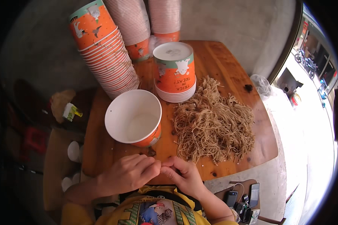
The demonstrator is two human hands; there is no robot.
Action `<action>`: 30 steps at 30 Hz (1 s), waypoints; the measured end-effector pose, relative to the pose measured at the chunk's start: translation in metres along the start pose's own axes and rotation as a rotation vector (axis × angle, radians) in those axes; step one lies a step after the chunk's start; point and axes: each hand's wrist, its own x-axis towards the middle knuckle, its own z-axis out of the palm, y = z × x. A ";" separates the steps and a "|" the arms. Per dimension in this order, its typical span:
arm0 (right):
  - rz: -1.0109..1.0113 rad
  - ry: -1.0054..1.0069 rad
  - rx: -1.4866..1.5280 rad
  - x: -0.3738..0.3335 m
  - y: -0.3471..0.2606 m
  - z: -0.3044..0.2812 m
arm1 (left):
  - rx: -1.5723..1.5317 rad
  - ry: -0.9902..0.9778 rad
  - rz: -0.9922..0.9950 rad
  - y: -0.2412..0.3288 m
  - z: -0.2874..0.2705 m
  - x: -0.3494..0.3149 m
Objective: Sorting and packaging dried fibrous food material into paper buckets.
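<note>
Over the table's front edge, my left hand point(132, 172) is closed, its fingers curled, with the tips meeting those of my right hand point(181, 173). My right thumb and forefinger are pinched together there. Whatever lies between the fingertips is hidden or too small to make out. Just beyond my hands, a paper bucket point(133, 117), white inside and orange outside, tips its mouth toward me with a small dark hole near its rim. A tangled heap of tan cord point(216, 123) lies to the right. Behind the bucket stands a short upside-down stack of orange paper buckets point(175, 73).
A tall leaning stack of orange buckets point(105, 56) rises at the back left of the wooden table point(248, 138). More plastic-wrapped stacks point(164, 18) stand against the wall. A cardboard box point(56, 165) sits lower left; phones point(232, 198) lie on a stool lower right.
</note>
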 end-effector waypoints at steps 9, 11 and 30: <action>-0.095 0.330 -0.054 0.017 0.024 -0.012 | -0.050 0.073 -0.459 -0.030 -0.001 0.037; -0.118 0.375 -0.193 0.025 0.017 -0.008 | -0.258 0.047 -0.590 -0.041 0.004 0.034; -0.525 0.372 -0.543 0.075 -0.004 0.056 | -0.616 0.220 -0.722 -0.034 -0.031 -0.025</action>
